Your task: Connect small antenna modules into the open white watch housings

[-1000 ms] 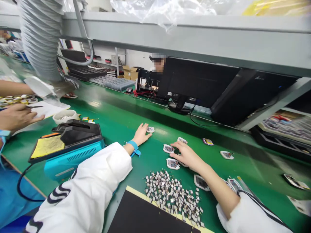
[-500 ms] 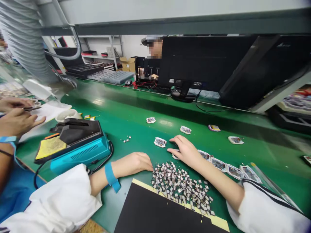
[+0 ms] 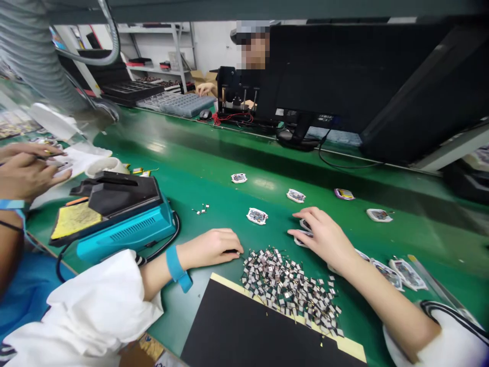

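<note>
Item 1: my right hand (image 3: 324, 235), fingers (image 3: 307, 215) spread and curved, directly over 2 white-edged circuit boards (image 3: 301, 239); I cannot tell whether they are clamped on either one. Item 2: my left hand (image 3: 210, 248), fingers (image 3: 233, 247) loosely together, resting on the green worktop (image 3: 183, 168); I cannot tell whether they hold anything. Item 3: a loose pile of small metal components (image 3: 290, 290), its long axis running away to the right, just beside the left fingers and nearer the left hand, with the right fingers farther off. Item 4: a black mat (image 3: 267, 326) with a yellow-taped edge, bordering the pile on the side toward me.
</note>
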